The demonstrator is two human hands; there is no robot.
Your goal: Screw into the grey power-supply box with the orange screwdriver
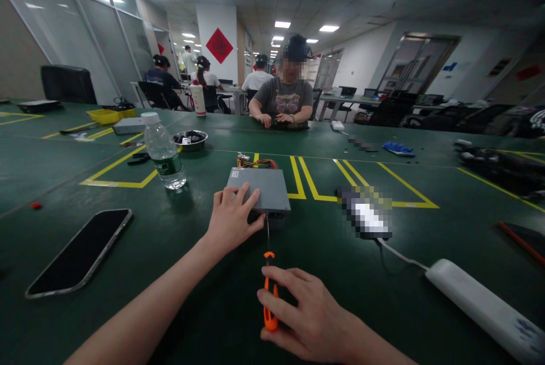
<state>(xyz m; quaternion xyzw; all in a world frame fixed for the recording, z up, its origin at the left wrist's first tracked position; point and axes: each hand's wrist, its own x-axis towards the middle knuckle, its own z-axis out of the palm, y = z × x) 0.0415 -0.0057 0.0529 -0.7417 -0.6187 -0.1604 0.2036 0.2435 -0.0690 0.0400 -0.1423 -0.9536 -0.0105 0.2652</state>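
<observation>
A grey metal computer power supply (272, 186) lies flat on the green table in front of me, its bundle of coloured wires (259, 164) at the far side. My left hand (234, 214) grips it from the near left, fingers over the top cover and thumb at the front face. In my right hand (304, 311) is a screwdriver (268, 240) with an orange and black handle, held between fingers and thumb. Its shaft points away from me, and the tip meets the near face of the power supply beside my left thumb. The exact contact spot is too small to make out.
Left of the power supply stand a water bottle (165, 155) and a metal bowl (191, 139) of small parts; a phone (80, 251) lies nearer. To the right are a blurred-out device (366, 214) and a white power strip (481, 302). A person (286, 92) sits opposite.
</observation>
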